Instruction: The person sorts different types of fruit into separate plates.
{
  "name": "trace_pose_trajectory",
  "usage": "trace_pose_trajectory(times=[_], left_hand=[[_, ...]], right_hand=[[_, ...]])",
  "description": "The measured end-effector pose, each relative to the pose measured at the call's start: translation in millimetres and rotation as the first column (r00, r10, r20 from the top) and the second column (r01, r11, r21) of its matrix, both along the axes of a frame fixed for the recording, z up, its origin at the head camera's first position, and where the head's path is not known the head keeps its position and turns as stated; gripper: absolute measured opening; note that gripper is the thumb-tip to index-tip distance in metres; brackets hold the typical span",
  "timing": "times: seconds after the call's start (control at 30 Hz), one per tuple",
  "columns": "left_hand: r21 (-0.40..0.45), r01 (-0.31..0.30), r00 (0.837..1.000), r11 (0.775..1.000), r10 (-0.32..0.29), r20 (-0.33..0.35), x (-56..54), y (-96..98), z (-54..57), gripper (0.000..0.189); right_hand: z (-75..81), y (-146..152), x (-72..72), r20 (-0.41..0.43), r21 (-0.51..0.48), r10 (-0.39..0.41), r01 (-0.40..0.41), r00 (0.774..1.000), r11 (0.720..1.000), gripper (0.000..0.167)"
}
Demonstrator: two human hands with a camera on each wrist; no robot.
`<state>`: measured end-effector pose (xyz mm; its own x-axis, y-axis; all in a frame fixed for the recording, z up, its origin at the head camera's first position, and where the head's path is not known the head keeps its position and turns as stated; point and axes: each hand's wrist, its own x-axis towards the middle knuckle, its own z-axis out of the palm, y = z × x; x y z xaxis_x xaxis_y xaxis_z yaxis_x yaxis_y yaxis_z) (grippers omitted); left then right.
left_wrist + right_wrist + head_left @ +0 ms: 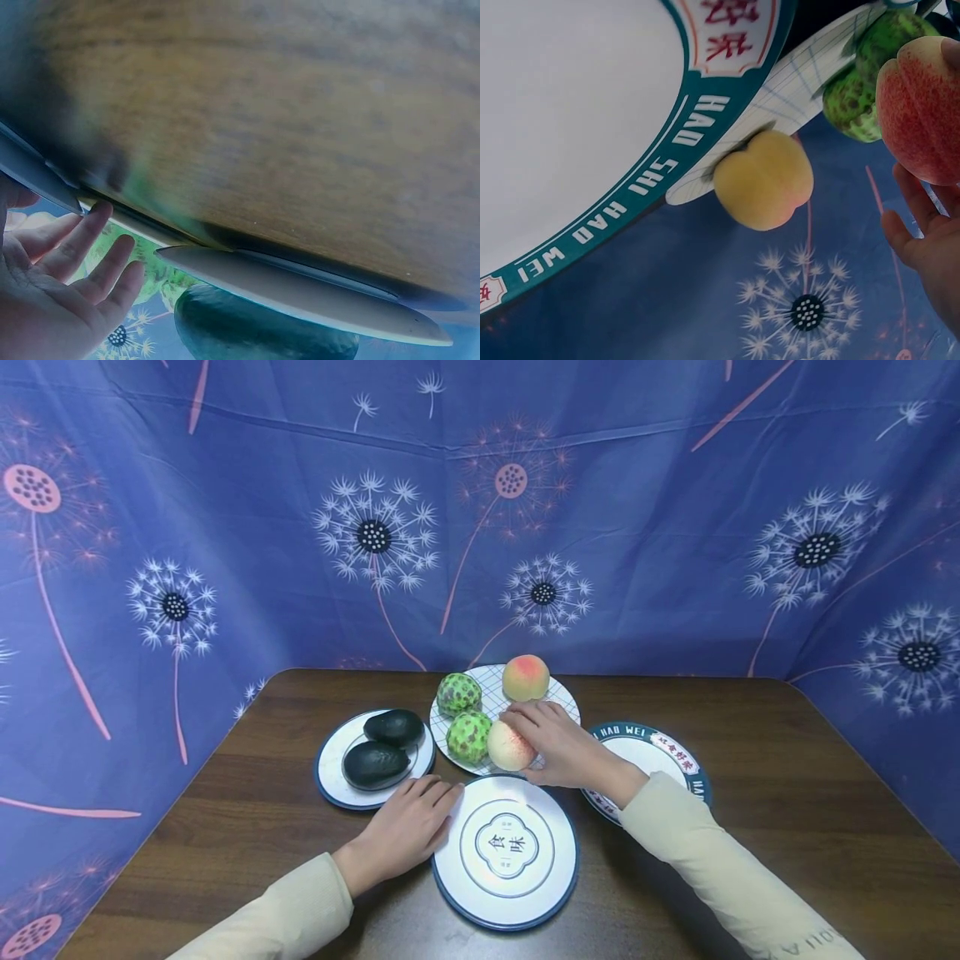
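My right hand (555, 747) holds a pale pink-speckled peach (510, 747) over the front part of a white grid-patterned plate (491, 687). In the right wrist view, fingers and thumb show around the same peach (919, 112), whose skin is red on this side. Two green, dark-spotted bumpy fruits (469, 737) lie just left of it, and another peach (526, 678) sits at the plate's back. My left hand (405, 827), fingers loosely bent, rests by the left rim of a white blue-edged plate (551, 868) and holds nothing.
Two dark green avocados (377, 765) lie on a blue-rimmed plate (330, 768) at the left. Under my right forearm is a lettered plate with a teal rim (699, 777), partly hidden. A blue dandelion-print cloth (637, 527) hangs behind the wooden table (795, 793).
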<state>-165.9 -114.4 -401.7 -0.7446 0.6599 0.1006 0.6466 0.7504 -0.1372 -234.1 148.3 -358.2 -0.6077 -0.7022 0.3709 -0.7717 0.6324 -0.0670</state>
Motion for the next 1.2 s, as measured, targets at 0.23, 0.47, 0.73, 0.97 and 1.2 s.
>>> trace_pose_trajectory(times=[0.23, 0.47, 0.73, 0.97, 1.2], left_hand=[[0.016, 0.012, 0.999, 1.000, -0.011, -0.046, 0.1, -0.1, -2.1, 0.045], [0.014, 0.009, 0.998, 1.000, -0.008, -0.067, 0.3, 0.5, -3.2, 0.044], [0.014, 0.006, 0.997, 1.000, -0.005, -0.072, 0.4, 1.0, -2.6, 0.043], [0.013, 0.010, 0.997, 1.000, -0.009, -0.081, 0.4, 0.9, -2.9, 0.043], [0.009, 0.003, 0.997, 1.000, -0.002, -0.078, 0.3, 1.2, -3.0, 0.043]], right_hand=[[-1.2, -3, 13.4, 0.061, 0.029, 0.006, -0.008, 0.998, 1.000, 0.079], [-6.4, -7, 24.0, 0.103, 0.046, 0.021, -0.026, 0.994, 0.999, 0.079], [-9.5, -14, 35.0, 0.209, 0.053, 0.022, -0.034, 0.978, 0.998, 0.082], [-10.6, -18, 42.3, 0.214, 0.039, 0.061, -0.071, 0.975, 0.997, 0.079], [-14.1, -22, 45.2, 0.181, 0.051, 0.097, -0.108, 0.979, 0.993, 0.079]])
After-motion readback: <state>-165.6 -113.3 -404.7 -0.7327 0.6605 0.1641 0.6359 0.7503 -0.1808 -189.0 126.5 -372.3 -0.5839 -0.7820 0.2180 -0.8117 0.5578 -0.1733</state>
